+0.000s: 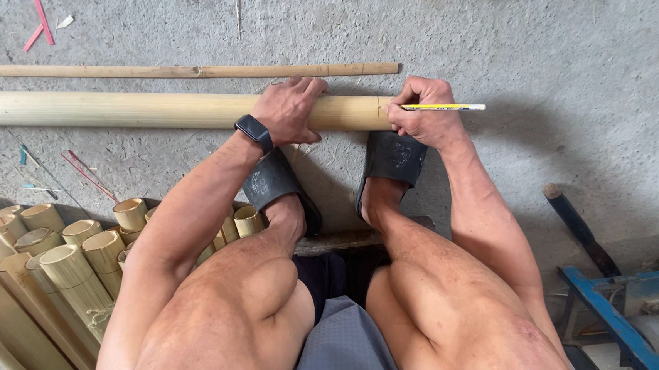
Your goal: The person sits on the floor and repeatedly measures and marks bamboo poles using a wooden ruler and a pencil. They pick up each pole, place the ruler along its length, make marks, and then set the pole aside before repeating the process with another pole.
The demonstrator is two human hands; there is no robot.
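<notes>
2 hands (pixel 288 111), 1 pencil (pixel 443 106), 2 bamboo poles (pixel 118 108)

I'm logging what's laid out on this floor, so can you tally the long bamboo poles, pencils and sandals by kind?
Long bamboo poles: 2, a thick pole under the left hand and a thin pole behind it
Pencils: 1, a yellow pencil in the right hand
Sandals: 2, a left sandal and a right sandal
Total: 5

A thick bamboo pole (pixel 141 108) lies across the floor, with a thin stick (pixel 183 71) just beyond it. The left hand (pixel 288 111) rests on the pole; the right hand (pixel 425 114) holds a pencil (pixel 443 106) at its right end. Cut bamboo tubes (pixel 38 265) lie near left, a blue frame (pixel 628 329) near right.
</notes>
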